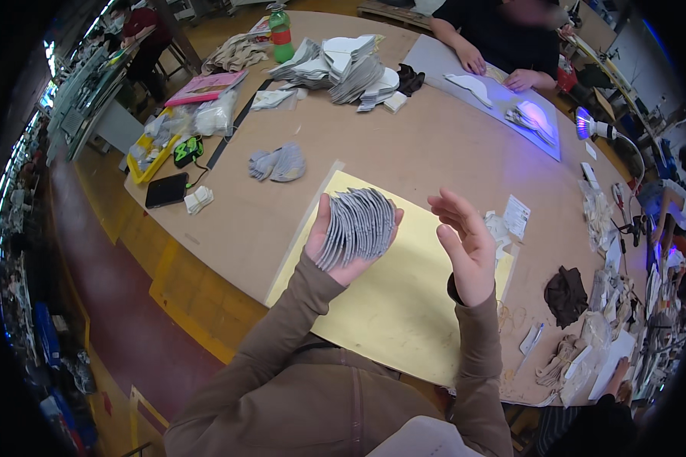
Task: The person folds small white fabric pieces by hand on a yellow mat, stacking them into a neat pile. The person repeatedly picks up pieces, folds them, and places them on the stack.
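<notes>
A fanned stack of thin grey cut pieces [358, 226] rests in my left hand [348, 268], its thumb and fingers wrapped round the sides. The stack stands over a pale yellow sheet [389, 320] on the table in front of me. To the right of it, my right hand [469, 247] is raised with the palm turned inward. Its fingers and thumb are apart and hold nothing. Beyond the yellow sheet lies a small grey bundle of pieces [277, 162].
Several stacks of grey pieces [343, 65] lie at the far side beside a green bottle [280, 34]. A phone [167, 190] and a yellow basket [155, 156] sit left. Across the table, a person's hands [520, 79] work near a purple-lit lamp [593, 126]. Dark cloth [565, 295] lies right.
</notes>
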`<state>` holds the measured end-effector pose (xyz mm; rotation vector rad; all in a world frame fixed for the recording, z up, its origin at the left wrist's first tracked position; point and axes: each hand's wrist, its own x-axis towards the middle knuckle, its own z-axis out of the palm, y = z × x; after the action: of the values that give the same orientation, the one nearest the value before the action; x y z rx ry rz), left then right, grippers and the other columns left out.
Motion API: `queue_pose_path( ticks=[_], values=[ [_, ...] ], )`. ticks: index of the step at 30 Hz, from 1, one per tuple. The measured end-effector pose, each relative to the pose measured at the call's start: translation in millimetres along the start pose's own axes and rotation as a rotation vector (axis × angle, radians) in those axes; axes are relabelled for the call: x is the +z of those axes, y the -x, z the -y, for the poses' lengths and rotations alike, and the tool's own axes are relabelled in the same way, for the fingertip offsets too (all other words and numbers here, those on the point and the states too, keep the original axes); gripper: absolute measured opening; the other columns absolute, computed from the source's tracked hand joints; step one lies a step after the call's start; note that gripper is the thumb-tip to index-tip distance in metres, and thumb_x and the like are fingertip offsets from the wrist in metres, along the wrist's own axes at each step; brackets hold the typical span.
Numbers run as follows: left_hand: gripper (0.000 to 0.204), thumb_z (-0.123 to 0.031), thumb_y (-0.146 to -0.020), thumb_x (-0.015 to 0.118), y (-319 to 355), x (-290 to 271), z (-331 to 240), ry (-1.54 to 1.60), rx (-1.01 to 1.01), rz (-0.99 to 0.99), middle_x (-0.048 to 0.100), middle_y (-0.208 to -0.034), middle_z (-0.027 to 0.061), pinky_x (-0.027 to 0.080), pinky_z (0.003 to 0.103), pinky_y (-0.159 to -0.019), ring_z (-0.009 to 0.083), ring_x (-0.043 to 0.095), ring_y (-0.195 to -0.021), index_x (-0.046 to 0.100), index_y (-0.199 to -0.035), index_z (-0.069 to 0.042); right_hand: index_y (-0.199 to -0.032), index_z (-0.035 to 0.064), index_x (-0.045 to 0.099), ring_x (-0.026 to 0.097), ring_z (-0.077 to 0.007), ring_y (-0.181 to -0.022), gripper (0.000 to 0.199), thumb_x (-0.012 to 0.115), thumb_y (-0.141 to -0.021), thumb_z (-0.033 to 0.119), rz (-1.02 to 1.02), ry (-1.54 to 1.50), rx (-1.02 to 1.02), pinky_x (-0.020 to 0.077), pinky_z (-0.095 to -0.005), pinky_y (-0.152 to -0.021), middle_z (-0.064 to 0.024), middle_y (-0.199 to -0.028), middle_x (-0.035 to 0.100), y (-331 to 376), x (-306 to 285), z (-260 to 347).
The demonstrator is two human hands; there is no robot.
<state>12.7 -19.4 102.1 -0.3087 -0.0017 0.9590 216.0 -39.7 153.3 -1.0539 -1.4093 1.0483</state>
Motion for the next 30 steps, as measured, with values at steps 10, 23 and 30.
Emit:
queue_pose_path(
  ticks=[10,23,30],
  values=[
    [0.087,-0.055,-0.075,0.075,4,6,2,0.173,-0.198,0.244,0.046,-0.133,0.0157,0.037,0.051,-0.112,0.0357,0.033,-0.139,0.042,-0.135,-0.001,-0.114,-0.0034,0.063,0.061,-0.0262,-0.104,0.031,0.062,-0.084,0.003,-0.040,0.169,-0.193,0.0453,-0.0360,-0.094,-0.0155,-0.113,0.065,11,-4,25],
    [0.097,-0.064,-0.076,0.069,5,1,10,0.126,-0.150,0.218,0.033,-0.147,0.0170,0.025,0.050,-0.118,0.0377,0.021,-0.144,0.034,-0.140,-0.001,-0.110,-0.0015,0.065,0.064,-0.0204,-0.087,0.033,0.071,-0.077,-0.003,0.025,0.272,-0.245,0.0511,-0.0291,-0.070,-0.0143,-0.106,0.064,16,14,24],
    [0.095,-0.076,-0.082,0.047,2,-15,12,-0.246,-0.056,0.232,0.038,-0.143,0.0175,0.030,0.048,-0.115,0.0364,0.034,-0.137,0.037,-0.140,-0.001,-0.124,-0.0013,0.053,0.060,-0.0160,-0.079,0.057,0.078,-0.073,-0.001,0.064,0.310,-0.319,0.0510,-0.0279,-0.069,-0.0132,-0.112,0.050,18,35,8]
  ],
)
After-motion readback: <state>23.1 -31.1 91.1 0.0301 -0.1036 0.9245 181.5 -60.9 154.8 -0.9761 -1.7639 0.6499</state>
